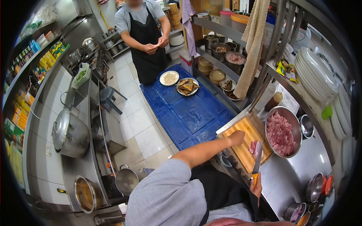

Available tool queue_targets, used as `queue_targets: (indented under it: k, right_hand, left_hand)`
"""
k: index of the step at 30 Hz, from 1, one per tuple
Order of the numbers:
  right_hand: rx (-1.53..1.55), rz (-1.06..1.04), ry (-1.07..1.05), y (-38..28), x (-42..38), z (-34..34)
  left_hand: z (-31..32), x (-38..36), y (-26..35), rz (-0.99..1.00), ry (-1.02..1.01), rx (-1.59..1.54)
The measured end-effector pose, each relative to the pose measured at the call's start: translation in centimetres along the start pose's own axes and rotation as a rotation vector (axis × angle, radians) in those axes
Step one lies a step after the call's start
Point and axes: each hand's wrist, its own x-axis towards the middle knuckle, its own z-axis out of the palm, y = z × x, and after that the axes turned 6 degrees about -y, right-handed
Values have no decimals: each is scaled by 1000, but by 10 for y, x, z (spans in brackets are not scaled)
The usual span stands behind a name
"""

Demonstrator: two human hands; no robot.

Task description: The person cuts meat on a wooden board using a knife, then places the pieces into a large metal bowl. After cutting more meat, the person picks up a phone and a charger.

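Observation:
My right hand (256,185) grips a knife (258,160) by its yellow handle, the blade lying over the right part of a wooden cutting board (235,152). Beside the blade, pieces of raw meat (253,147) rest on the board. My left hand (236,138) is curled closed above the board's far left part, apart from the meat. Whatever its fingers may hold is hidden. Just right of the board stands a large metal bowl (267,145) filled with cut raw meat (281,132).
Across a blue table (188,116) bearing two plates of food, a person in a black apron (145,41) stands with hands together. White plates (315,73) are stacked on the right shelf. Small bowls (314,187) sit at lower right; a large pot (71,132) is at left.

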Motion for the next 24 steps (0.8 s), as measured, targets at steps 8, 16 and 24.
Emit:
queue_targets:
  k: [8,16,24]
  right_hand:
    - [62,1,14,15,-9,3]
    - [-7,-99,57,36,-22,8]
    - [73,0,122,19,-45,3]
  left_hand:
    - [-60,74,79,180,206,-366]
    - [-105,127,167,233,65,-452]
    - [-41,182,163,557,145,-62]
